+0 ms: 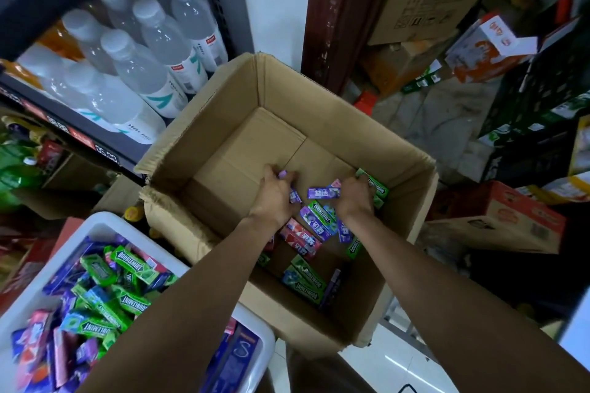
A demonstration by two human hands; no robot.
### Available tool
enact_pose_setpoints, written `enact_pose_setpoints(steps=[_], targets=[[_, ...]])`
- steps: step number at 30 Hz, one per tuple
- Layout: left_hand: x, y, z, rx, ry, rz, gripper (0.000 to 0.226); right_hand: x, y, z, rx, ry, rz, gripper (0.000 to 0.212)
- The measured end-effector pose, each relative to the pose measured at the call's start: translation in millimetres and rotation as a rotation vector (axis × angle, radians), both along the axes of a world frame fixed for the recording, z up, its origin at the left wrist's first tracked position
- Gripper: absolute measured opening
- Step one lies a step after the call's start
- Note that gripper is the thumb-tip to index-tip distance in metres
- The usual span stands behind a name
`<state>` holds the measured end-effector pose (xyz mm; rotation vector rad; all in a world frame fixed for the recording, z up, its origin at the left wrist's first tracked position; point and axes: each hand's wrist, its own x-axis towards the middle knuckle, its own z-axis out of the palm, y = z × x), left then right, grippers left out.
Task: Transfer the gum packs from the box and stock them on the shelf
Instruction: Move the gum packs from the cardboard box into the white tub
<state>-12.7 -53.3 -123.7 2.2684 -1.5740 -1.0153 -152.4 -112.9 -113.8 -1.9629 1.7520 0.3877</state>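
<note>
Both my arms reach down into an open cardboard box (223, 111) on the floor. Several gum packs, green, purple, red and blue, lie scattered on its bottom (314, 223). My left hand (274, 193) curls round a purple gum pack (283, 174) near the middle of the box floor. My right hand (356, 198) grips a green Doublemint pack (378, 186) against the right wall. A purple pack (323, 193) lies between the two hands. At the lower left a white tray (99, 225) holds a heap of mixed gum packs (105, 293).
A dark shelf (79, 134) at the upper left carries several clear water bottles (150, 41). Green bottles stand lower left. Cardboard cartons (498, 220) and stacked goods crowd the right side. A brown door frame (335, 9) rises behind the box. White floor tiles show at the bottom.
</note>
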Motion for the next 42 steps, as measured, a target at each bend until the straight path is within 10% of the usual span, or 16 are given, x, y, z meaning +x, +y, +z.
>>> enact_pose_setpoints(steps=[11,15,20,32,42], targets=[[23.4,-8.3,10.9,-0.078,0.820,0.717,0.036,21.3,-12.0,-0.5,-0.004,-0.427,-0.112,0.028],[17.1,-15.2,6.5,-0.090,0.443,0.533,0.041,18.1,-6.7,7.3,-0.099,-0.531,-0.163,0.039],[11.2,-21.4,8.0,-0.148,0.292,0.226,0.058,5.4,-8.5,2.3,-0.001,-0.085,0.036,0.067],[14.9,-42.8,-2.1,-0.023,-0.240,-0.210,0.060,11.6,-15.7,-7.0,0.016,-0.171,0.122,0.054],[24.8,-26.8,-5.0,0.038,-0.212,-0.345,0.102,16.7,-15.0,0.0,-0.021,-0.081,0.125,0.052]])
